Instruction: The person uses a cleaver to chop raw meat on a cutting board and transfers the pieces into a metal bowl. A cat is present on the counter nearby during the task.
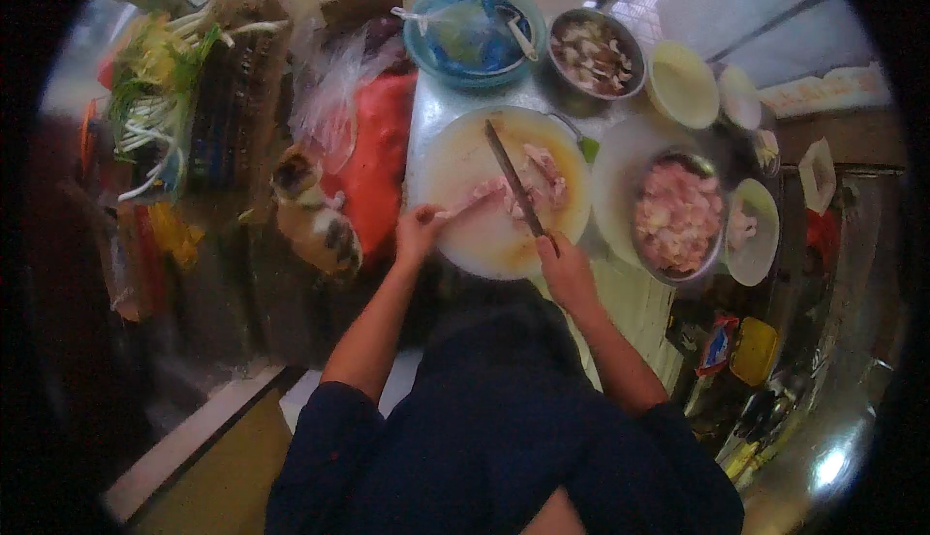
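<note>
A round pale cutting board (465, 249) lies in front of me, its right side stained yellowish. My right hand (565, 268) is closed round the handle of a knife (506, 167), whose dark blade slants up and left across the board. At the board's left edge, my left hand (418, 233) pinches the end of a strip of raw pink meat (475, 201). That strip stretches right to the blade. More cut meat (544, 172) sits just right of the knife. Whether the blade touches the strip, I cannot tell.
Right of the board stands a metal bowl of pink meat pieces (678, 213). Behind are a blue basin (417, 46), a metal pot of sliced food (595, 55) and a pale bowl (684, 84). A calico cat (325, 225) sits left, beside red plastic (378, 147). Green onions (155, 128) lie far left.
</note>
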The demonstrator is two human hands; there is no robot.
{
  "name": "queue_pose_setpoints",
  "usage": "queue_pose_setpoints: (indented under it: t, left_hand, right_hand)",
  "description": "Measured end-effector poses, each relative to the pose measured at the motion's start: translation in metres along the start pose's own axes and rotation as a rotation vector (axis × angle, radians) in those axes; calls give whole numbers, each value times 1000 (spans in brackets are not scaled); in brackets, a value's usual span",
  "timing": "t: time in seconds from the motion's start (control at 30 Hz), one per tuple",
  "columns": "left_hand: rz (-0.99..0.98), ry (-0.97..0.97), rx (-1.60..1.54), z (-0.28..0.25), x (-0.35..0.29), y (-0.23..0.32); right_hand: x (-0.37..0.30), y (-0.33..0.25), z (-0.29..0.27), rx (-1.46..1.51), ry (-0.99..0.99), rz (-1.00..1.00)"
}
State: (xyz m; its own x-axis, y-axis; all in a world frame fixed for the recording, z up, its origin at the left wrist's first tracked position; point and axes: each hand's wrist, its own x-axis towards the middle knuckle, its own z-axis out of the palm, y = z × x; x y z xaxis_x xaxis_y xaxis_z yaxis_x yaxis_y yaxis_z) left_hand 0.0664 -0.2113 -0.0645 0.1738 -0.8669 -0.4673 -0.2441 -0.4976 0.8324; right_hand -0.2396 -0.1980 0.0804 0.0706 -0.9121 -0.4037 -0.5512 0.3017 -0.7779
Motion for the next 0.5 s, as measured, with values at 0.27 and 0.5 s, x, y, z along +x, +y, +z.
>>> queue_pose_setpoints:
  t: [0.27,0.5]
  left_hand:
    - [-22,48,-80,4,-2,2]
    - [-14,75,23,4,-6,-8]
  right_hand:
    - [-23,9,40,-95,-48,-85]
    - [-31,22,14,-171,-92,124]
